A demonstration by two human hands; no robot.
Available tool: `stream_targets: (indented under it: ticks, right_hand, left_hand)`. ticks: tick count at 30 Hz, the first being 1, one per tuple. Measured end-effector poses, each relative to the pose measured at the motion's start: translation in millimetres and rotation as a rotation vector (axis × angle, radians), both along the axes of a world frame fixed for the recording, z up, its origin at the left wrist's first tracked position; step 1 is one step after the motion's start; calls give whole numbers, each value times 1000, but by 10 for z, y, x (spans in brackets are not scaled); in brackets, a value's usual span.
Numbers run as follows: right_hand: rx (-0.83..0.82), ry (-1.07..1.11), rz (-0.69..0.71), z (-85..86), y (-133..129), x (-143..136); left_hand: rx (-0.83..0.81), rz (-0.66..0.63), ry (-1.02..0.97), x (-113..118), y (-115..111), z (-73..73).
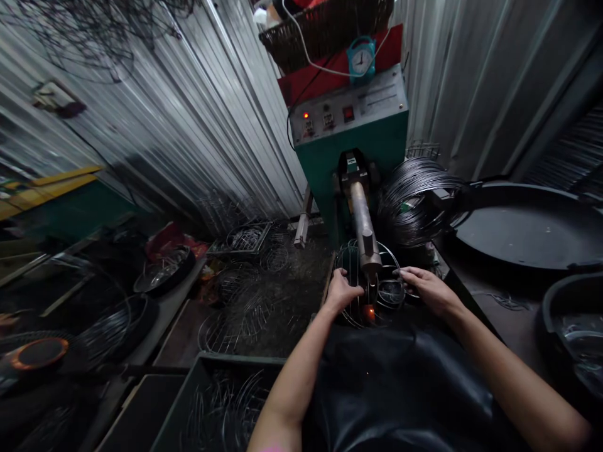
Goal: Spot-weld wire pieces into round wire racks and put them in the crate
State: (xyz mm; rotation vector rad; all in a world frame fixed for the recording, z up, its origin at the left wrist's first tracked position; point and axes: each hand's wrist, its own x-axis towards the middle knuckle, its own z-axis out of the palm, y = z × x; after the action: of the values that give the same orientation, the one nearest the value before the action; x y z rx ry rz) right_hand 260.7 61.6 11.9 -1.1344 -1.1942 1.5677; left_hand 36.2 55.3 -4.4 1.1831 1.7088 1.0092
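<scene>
Here, we hold a round wire frame (351, 257) in front of the green machine (351, 135). Set apart, our left hand (342, 290) grips its left side while our right hand (426, 289) pinches its right rim. Right of the machine sits a wire coil (419, 198); at the machine's top, a blue clock (362, 61).

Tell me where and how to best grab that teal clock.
Probably by the arched handle atop the teal clock, from the front: the arch stands above the dial, and the wicker basket sits behind. Watch the white cord crossing the clock's lower part.
</scene>
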Motion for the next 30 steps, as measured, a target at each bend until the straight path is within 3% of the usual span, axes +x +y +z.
stream_targets:
  ticks: [4, 9, 13, 17, 21, 26, 30]
  right_hand:
    - [-61, 34, -51, -141, -267, 85]
    - [-173, -11, -243, -484, -550, 291]
    - [-195, -4, -212, -650, -672, 333]
    - [-101, -3, -208, -504, -622, 254]
    - [-71, 0, -159, -291, -554, 155]
    - [-59, -40, -148, -291, -569, 65]
    - [-35, -102, -69, -325, -593, 6]
  left_hand:
    - [22, -40, 116, 80, -211, -286]
    - [122, -41, -60, 192, -372, -686]
    - [137, 3, -231, 267, -397, -779]
    - [51, -63, -388, 273, -405, -689]
    - [-13, -18, -462, 248, -474, -650]
    - [62, 122, -492, 224, -485, -815]
    - [66, 125, -658, 297, -464, -911]
